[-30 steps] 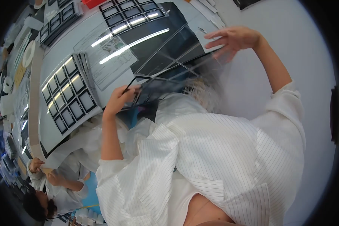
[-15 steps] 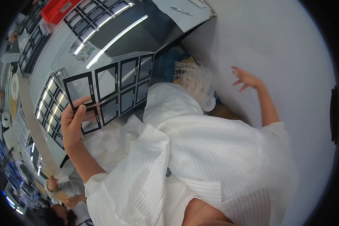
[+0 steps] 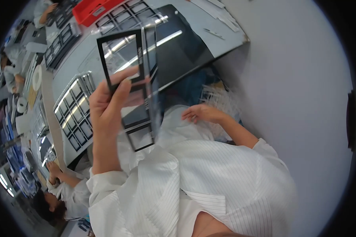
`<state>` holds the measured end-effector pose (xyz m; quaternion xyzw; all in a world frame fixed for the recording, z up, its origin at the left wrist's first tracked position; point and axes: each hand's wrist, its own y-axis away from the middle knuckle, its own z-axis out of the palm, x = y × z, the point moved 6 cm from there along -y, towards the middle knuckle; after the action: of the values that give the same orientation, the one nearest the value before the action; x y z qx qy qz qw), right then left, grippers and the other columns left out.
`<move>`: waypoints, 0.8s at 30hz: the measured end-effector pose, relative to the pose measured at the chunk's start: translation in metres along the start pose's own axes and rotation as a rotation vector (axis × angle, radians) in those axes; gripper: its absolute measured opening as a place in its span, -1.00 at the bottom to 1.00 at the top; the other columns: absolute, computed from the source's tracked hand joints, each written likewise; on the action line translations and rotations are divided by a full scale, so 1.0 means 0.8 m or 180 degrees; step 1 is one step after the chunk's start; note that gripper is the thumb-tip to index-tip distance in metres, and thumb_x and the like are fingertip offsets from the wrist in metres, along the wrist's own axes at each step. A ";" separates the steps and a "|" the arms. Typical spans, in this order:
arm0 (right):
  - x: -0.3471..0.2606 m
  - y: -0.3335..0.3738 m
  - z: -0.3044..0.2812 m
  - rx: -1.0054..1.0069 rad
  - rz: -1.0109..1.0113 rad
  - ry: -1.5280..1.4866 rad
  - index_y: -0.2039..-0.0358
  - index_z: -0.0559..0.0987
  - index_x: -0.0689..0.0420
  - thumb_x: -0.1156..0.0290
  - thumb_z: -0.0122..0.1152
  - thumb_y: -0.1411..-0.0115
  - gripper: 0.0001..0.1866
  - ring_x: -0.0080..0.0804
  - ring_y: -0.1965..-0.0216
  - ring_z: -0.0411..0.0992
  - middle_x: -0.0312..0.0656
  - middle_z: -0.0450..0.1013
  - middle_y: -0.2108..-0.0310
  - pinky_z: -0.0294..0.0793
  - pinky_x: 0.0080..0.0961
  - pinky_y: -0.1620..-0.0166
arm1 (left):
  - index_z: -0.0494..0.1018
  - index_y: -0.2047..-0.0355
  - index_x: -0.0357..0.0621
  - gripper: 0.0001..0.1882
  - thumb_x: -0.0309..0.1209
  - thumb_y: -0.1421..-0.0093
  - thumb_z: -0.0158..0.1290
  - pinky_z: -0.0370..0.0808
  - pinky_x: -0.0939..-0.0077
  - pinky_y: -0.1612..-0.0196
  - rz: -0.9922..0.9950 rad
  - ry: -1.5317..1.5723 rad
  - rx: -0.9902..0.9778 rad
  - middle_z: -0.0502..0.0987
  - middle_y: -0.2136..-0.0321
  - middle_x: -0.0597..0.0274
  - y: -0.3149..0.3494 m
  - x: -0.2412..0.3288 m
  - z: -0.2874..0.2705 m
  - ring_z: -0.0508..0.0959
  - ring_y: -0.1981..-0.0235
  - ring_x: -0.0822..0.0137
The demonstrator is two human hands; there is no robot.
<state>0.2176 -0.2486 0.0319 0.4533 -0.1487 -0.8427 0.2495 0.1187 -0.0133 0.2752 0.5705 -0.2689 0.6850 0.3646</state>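
My left hand [image 3: 110,103] grips a clear sheet of black-framed rectangular panels [image 3: 136,115]. The thumb presses on the near side, and the fingers show through the clear panel behind it. The sheet stands on edge in front of my body, turned at a steep angle, so its farther panels overlap and blur. Over my lap, my right hand [image 3: 203,113] hangs with its fingers loosely bent and a little apart. Nothing shows in it, and it stays apart from the sheet.
A stack of similar panel sheets [image 3: 76,114] lies on the table at left, with more beyond [image 3: 124,15] near a red bin [image 3: 91,12]. A dark mat [image 3: 182,49] and a pen [image 3: 214,33] lie there. Clear strips [image 3: 221,98] fill a container beside my legs. Other people work at left.
The sheet has swung from facing me broadly to nearly edge-on, as my left hand moved right. My right hand has come in from the far right to my lap.
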 end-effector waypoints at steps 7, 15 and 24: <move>-0.218 -0.027 -0.030 0.1142 -0.1880 -0.1427 -0.18 0.28 0.16 -0.29 0.01 -0.11 -0.15 -0.66 0.39 0.42 -0.33 0.44 0.25 0.38 -0.76 0.49 | 0.33 -0.04 -0.35 -0.68 -0.47 -0.31 -0.13 0.62 0.29 0.15 0.0326 0.1275 0.0766 0.50 0.12 -0.20 0.008 -0.024 -0.038 0.60 0.18 0.01; -0.426 -0.101 -0.109 0.2010 -0.1983 0.1382 0.09 0.42 0.20 0.28 0.16 -0.23 -0.67 -0.66 0.56 0.37 -0.25 0.49 0.48 0.38 -0.75 0.56 | 0.46 0.20 -0.29 -0.74 -0.31 -0.29 -0.01 0.57 0.53 0.35 -0.0846 0.0486 0.1636 0.59 0.41 0.10 -0.020 -0.199 -0.141 0.62 0.41 0.31; -0.556 -0.322 -0.287 0.2166 -0.2238 0.3597 0.17 0.51 0.23 0.21 0.24 -0.18 -0.65 -0.68 0.58 0.37 -0.30 0.50 0.57 0.32 -0.73 0.53 | 0.49 0.50 -0.23 -0.72 -0.27 -0.22 0.06 0.33 0.58 0.60 -0.0645 -0.1472 0.2112 0.48 0.70 0.27 -0.201 -0.210 -0.235 0.47 0.70 0.50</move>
<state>0.5430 0.2066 0.0907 0.8903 -0.0966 -0.4189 -0.1503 0.1525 0.1967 0.0648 0.8194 -0.0510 0.5490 0.1566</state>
